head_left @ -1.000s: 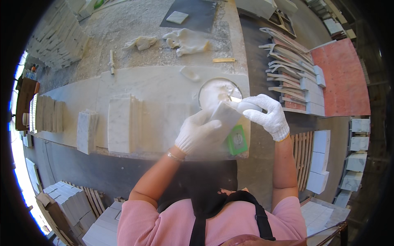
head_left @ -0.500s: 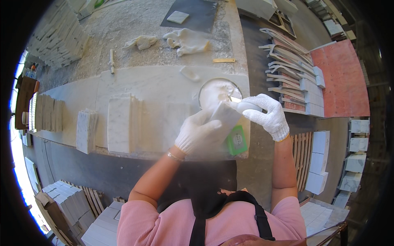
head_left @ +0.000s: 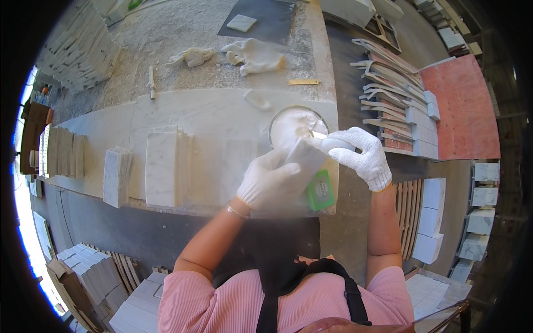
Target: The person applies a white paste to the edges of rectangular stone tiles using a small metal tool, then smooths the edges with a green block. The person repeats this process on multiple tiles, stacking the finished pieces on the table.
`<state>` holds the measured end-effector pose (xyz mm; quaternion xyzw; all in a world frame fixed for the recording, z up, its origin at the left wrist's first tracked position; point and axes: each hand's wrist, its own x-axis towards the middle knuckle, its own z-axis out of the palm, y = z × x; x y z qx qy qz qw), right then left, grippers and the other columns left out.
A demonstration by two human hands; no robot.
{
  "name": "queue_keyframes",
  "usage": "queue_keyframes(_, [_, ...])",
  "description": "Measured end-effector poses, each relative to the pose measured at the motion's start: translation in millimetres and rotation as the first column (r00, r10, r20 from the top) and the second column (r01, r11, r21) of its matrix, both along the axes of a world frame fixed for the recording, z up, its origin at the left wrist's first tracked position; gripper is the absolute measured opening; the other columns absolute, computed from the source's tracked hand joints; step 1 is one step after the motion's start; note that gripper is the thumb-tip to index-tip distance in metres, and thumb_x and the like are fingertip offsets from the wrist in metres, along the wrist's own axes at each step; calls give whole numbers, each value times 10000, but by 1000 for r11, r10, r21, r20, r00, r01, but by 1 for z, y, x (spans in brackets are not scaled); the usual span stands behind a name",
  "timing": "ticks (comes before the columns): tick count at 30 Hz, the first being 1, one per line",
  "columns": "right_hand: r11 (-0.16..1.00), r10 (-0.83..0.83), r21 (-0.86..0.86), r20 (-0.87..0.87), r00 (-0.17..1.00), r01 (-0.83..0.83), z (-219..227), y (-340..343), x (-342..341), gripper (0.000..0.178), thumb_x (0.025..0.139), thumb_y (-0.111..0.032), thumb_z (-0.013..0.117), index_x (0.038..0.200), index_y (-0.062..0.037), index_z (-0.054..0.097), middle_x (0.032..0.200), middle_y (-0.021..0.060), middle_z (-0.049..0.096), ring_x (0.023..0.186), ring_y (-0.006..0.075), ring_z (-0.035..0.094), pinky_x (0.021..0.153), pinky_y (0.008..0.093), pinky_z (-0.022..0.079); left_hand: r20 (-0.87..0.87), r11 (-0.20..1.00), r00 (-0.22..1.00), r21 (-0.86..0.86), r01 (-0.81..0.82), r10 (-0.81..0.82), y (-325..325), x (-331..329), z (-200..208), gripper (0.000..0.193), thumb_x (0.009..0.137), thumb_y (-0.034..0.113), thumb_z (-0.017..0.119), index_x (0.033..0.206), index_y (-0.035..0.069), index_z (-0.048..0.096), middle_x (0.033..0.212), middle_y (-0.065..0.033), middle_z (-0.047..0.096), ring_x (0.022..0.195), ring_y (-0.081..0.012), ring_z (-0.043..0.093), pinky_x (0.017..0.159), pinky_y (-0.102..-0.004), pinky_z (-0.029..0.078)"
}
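Note:
My gloved left hand (head_left: 268,177) is closed round a pale marble tile (head_left: 305,155), which is tilted up beside a round bowl (head_left: 271,123) of white paste or powder. In my gloved right hand (head_left: 363,158) is a putty knife (head_left: 337,145) with a thick whitish handle. Its short blade meets the tile's upper corner, over the bowl's near rim; whether it touches the tile I cannot tell. Below the tile, close to the table's right edge, lies a green and white box (head_left: 321,190).
Marble tiles stand on edge in stacks (head_left: 162,167) along the left of the worktable (head_left: 211,111). Farther back lie a used glove (head_left: 254,56), a yellowish strip (head_left: 303,82) and a dark sheet (head_left: 272,22). Right of the table, a pallet carries curved pale strips (head_left: 388,89).

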<state>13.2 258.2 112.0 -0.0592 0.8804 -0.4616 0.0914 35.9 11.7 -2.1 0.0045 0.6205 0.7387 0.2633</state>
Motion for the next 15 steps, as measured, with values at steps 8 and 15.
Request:
queue_keyframes(8, [945,-237,-194,151,960,264,-27,21,-12,325,914,-45,760,1230,26,730,1127,64,766,1051,133,695,957,301,539,22,1000,1000,29,-10,10,-1,-2,1,522,934,206,748,1388,-32,653,1233,-84,740,1084,-118,654,952,-311,539])
queue_keyframes(15, [907,-326,-291,-26,945,304,-99,44,-65,388,924,-107,813,1291,-42,703,1179,27,723,1057,112,656,948,277,533,56,999,997,10,-47,47,-3,-3,3,484,941,131,784,1362,-66,649,1206,-47,726,1043,-85,635,916,-271,531])
